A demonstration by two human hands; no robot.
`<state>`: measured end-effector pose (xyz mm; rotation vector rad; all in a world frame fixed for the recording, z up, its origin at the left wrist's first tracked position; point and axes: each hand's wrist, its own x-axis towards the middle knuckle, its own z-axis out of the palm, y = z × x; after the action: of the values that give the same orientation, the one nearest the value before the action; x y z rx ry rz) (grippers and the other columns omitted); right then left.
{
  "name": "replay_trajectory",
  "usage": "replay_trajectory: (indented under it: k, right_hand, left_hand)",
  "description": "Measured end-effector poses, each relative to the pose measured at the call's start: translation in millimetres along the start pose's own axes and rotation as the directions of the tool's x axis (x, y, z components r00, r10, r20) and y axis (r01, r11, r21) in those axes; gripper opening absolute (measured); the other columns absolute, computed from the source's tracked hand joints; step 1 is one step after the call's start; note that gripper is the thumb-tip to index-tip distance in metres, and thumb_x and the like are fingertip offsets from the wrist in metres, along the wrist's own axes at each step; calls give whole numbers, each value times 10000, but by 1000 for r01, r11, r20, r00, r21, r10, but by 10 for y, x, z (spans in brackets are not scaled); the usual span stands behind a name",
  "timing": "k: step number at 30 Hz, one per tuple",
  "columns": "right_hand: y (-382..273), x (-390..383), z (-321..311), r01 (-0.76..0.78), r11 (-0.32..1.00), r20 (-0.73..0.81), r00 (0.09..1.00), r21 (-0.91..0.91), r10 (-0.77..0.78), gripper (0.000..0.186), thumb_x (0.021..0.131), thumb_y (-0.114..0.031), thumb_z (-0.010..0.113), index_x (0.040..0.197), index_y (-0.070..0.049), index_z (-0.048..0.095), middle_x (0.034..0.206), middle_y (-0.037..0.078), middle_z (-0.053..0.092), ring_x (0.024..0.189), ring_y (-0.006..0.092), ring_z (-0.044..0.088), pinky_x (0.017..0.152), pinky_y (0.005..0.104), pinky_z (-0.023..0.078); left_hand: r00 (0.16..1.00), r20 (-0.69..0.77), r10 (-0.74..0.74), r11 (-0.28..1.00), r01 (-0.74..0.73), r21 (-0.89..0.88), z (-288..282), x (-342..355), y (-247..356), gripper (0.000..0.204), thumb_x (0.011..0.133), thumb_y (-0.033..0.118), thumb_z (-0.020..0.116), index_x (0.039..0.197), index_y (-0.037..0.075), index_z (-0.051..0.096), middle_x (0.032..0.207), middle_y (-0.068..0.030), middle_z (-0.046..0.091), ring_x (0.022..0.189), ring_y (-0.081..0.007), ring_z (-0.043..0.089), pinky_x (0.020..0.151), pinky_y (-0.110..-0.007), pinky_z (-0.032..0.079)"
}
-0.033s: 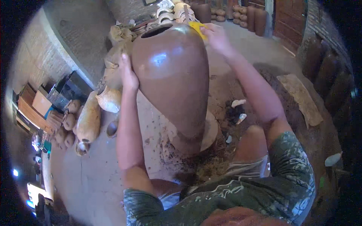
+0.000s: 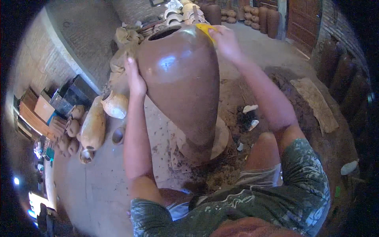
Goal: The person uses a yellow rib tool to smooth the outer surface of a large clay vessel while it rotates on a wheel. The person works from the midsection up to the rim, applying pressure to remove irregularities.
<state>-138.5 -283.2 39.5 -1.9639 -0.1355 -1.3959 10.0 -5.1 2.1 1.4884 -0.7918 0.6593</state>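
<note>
A tall brown clay jar [image 2: 183,75] stands upright in front of me, narrow at the foot and wide at the shoulder, its upper part wet and shiny. Its dark round mouth [image 2: 165,33] tips into view at the top. My left hand [image 2: 136,79] rests along the jar's left side with fingers stretched out, some hidden behind the wall. On the far right shoulder, my right hand [image 2: 226,39] grips a flat yellow scraper [image 2: 205,30] that lies against the clay. Under the foot is a round pale base [image 2: 222,138].
Several small pots [image 2: 72,128] and a long pale jar [image 2: 94,124] lie on the left floor. Tall dark jars [image 2: 343,79] line the right wall. A piece of sacking [image 2: 316,104] and white shards [image 2: 250,108] lie to the right. Curved pieces [image 2: 173,17] are stacked behind.
</note>
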Motion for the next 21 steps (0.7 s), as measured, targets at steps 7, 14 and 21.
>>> replay_trajectory:
  k: [7, 14, 21]
  right_hand:
    - [-693, -1121, 492, 651, 739, 169, 759, -172, -629, 165, 895, -89, 652, 1037, -63, 730, 1003, 100, 684, 900, 289, 619, 834, 417, 488]
    - [201, -332, -135, 9, 970, -135, 990, -243, -43, 256, 988, -186, 647, 1130, 19, 708, 1020, 161, 698, 945, 308, 666, 864, 389, 516]
    - [-201, -1006, 252, -77, 996, -174, 982, -52, 67, 288, 936, -130, 633, 1199, -42, 713, 1084, 170, 701, 1053, 382, 651, 923, 461, 522]
  left_hand:
    - [990, 69, -123, 980, 132, -149, 79, -77, 211, 827, 1080, 607, 282, 1593, -41, 239, 1646, -239, 281, 1522, -333, 289, 1248, -430, 211]
    - [978, 209, 27, 999, -22, -25, -97, 183, 285, 836, 1071, 617, 303, 1598, -29, 242, 1637, -239, 302, 1516, -343, 305, 1246, -442, 224]
    - [983, 176, 60, 998, -61, 1, -61, 274, 159, 852, 1073, 628, 274, 1580, -56, 284, 1623, -250, 328, 1513, -337, 306, 1243, -433, 223]
